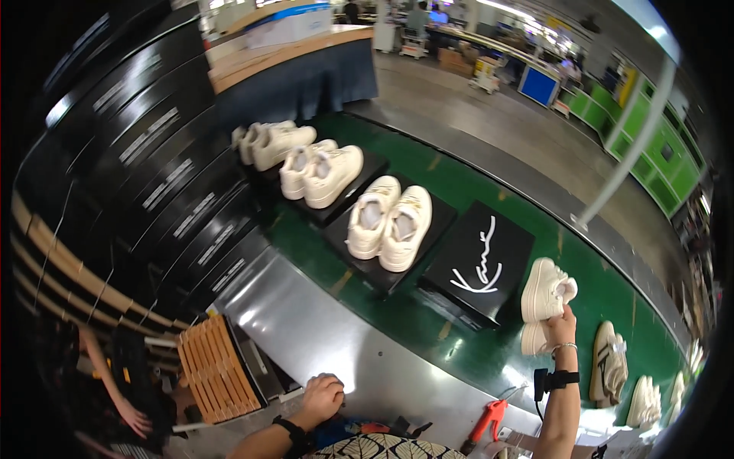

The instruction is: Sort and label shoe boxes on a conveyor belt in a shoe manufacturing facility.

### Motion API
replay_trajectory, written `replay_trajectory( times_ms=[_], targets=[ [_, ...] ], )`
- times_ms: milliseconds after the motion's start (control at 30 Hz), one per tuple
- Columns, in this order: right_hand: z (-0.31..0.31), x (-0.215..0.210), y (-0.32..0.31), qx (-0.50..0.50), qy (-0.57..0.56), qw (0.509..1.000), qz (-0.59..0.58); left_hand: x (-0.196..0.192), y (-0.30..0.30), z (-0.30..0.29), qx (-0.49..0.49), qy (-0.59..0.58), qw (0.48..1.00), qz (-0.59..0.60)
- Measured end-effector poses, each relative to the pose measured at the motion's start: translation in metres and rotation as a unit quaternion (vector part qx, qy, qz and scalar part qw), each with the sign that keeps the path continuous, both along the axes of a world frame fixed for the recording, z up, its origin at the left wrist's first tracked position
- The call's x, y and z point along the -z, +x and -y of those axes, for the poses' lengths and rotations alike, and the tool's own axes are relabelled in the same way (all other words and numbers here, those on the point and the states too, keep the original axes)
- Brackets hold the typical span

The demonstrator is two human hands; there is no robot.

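My right hand (562,330) reaches out over the green conveyor belt (451,356) and grips a cream sneaker (541,291), one of a pair standing there. The second sneaker (533,339) of the pair is partly hidden behind my hand. Just left of them lies a closed black shoe box (478,260) with white script on its lid. My left hand (325,395) rests by the metal ledge (306,321), its fingers curled in with nothing visible in them. Close to my right forearm is a red trigger-handled tool (489,419) with a thin nozzle.
Farther up the belt, cream sneakers (390,222) stand in pairs on black boxes. A brown-and-cream sneaker (609,363) and more cream shoes (644,402) are at right. Black boxes (168,145) are stacked at left. Another person's hand (134,419) hangs by a slatted wooden seat (218,371).
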State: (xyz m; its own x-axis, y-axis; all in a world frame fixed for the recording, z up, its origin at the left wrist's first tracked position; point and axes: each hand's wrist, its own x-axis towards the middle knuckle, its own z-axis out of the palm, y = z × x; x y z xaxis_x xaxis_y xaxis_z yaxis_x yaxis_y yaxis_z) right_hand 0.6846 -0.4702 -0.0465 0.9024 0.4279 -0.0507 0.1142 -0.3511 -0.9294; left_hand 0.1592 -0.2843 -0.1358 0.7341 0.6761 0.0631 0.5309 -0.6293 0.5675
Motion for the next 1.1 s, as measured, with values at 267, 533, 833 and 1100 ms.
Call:
replay_trajectory(
  times_ms=[267, 533, 833, 1100],
  targets=[
    [-0.148, -0.027, -0.044, -0.116, -0.201, 0.921, 0.313, 0.022, -0.052, 0.021, -0.085, -0.057, 0.995, -0.002],
    [-0.161, 0.043, -0.079, -0.069, -0.238, 0.792, 0.557, 0.063, -0.154, 0.070, -0.292, -0.112, 0.948, -0.058],
    [-0.199, 0.166, -0.259, -0.349, -0.010, 0.915, 0.200, 0.078, -0.245, 0.137, -0.495, -0.369, 0.770, -0.161],
    [-0.166, 0.132, -0.440, -0.541, -0.035, 0.829, 0.138, 0.073, -0.271, 0.227, -0.469, -0.475, 0.739, -0.088]
  ],
)
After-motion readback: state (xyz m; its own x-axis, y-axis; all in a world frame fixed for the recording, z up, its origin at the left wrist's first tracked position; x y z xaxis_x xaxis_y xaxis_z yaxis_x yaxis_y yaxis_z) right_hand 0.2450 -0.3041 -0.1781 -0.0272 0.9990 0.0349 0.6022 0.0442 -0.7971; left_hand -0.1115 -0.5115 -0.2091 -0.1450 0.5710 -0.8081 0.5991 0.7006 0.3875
